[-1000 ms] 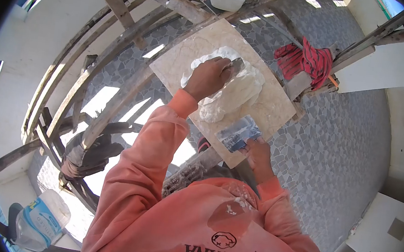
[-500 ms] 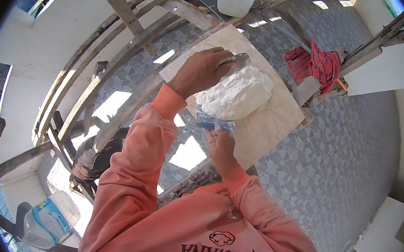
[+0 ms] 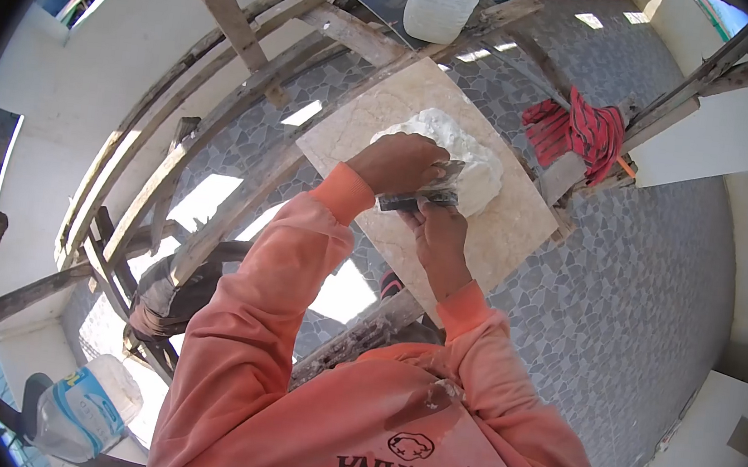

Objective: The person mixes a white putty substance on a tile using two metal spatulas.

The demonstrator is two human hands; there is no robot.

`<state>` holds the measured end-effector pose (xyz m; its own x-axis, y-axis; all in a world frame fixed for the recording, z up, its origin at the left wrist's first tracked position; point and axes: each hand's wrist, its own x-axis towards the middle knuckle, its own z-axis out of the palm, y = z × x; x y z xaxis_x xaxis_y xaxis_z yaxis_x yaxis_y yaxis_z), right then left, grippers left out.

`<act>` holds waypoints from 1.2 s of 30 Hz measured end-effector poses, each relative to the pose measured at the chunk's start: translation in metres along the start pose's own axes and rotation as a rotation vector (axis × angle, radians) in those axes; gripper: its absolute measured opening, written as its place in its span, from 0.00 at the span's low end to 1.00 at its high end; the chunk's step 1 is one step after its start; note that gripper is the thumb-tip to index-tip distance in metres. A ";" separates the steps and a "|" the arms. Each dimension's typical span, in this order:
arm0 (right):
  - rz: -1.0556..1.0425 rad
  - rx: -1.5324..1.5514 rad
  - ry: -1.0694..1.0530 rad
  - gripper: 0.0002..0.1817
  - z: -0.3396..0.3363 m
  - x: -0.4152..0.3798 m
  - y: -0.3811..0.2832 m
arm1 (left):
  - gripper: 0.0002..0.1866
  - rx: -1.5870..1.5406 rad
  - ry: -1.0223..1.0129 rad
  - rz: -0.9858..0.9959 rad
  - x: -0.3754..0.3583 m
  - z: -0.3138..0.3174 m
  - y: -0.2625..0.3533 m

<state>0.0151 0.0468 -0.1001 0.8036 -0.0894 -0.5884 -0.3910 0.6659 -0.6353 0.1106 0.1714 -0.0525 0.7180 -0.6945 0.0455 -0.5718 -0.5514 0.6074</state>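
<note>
A mound of white putty (image 3: 469,157) sits on a square beige tile (image 3: 501,238) in front of me. My left hand (image 3: 398,163) is closed around a metal scraper (image 3: 446,173), whose blade is over the near side of the mound. Just below it, my right hand (image 3: 441,231) grips a putty knife (image 3: 403,203) with a wide, dark-looking blade. The two tools are close together, and I cannot make out whether their blades touch. My left hand hides part of the putty.
Wooden beams (image 3: 192,141) stand to the left. A white plastic container (image 3: 441,8) is at the far edge, with a red striped cloth (image 3: 581,132) draped on timber at the right. A clear, blue-labelled plastic container (image 3: 86,413) is at lower left. Grey patterned flooring (image 3: 624,287) lies around.
My left hand and its scraper have come down from the putty's far side to the near side. My right hand has moved up and right, its putty knife now turned edge-on.
</note>
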 end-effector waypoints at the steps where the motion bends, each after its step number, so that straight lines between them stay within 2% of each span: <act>1: -0.015 -0.037 -0.009 0.19 -0.001 0.002 -0.005 | 0.13 0.001 0.009 -0.024 0.003 0.005 0.002; 6: -0.059 -0.204 -0.032 0.17 -0.012 -0.005 -0.039 | 0.13 0.125 0.073 -0.095 0.021 0.014 0.005; 8: -0.076 -0.326 0.029 0.18 -0.032 -0.008 -0.051 | 0.13 0.153 0.111 -0.150 0.023 0.019 0.004; 14: -0.033 -0.528 0.182 0.19 -0.147 -0.008 -0.086 | 0.12 0.032 0.313 -0.280 0.012 0.022 -0.006; 16: 0.025 -0.597 0.241 0.21 -0.178 -0.007 -0.083 | 0.13 0.002 0.419 -0.279 0.009 0.016 -0.007; 20: 0.043 -0.490 0.251 0.21 -0.202 0.009 -0.043 | 0.11 0.008 0.534 -0.245 0.007 0.009 -0.003; 22: 0.045 -0.348 0.201 0.22 -0.192 0.023 -0.020 | 0.10 -0.005 0.545 -0.204 0.007 0.009 0.006; 25: -0.066 -0.351 0.185 0.22 -0.144 0.024 -0.005 | 0.13 -0.098 0.448 -0.215 0.006 0.006 0.028; 29: -0.086 -0.256 0.102 0.21 -0.098 0.015 -0.012 | 0.10 -0.057 0.352 -0.121 0.002 0.022 0.026; 33: -0.097 -0.284 0.076 0.20 -0.079 0.016 -0.021 | 0.13 -0.046 0.220 -0.175 0.002 0.032 0.027; 36: -0.144 -0.324 0.037 0.19 -0.068 0.014 -0.028 | 0.13 -0.072 0.174 -0.134 0.008 0.046 0.028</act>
<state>0.0068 -0.0234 -0.1251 0.8464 -0.1963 -0.4951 -0.4016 0.3753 -0.8353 0.0818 0.1288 -0.0717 0.8467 -0.5239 0.0933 -0.4418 -0.5944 0.6720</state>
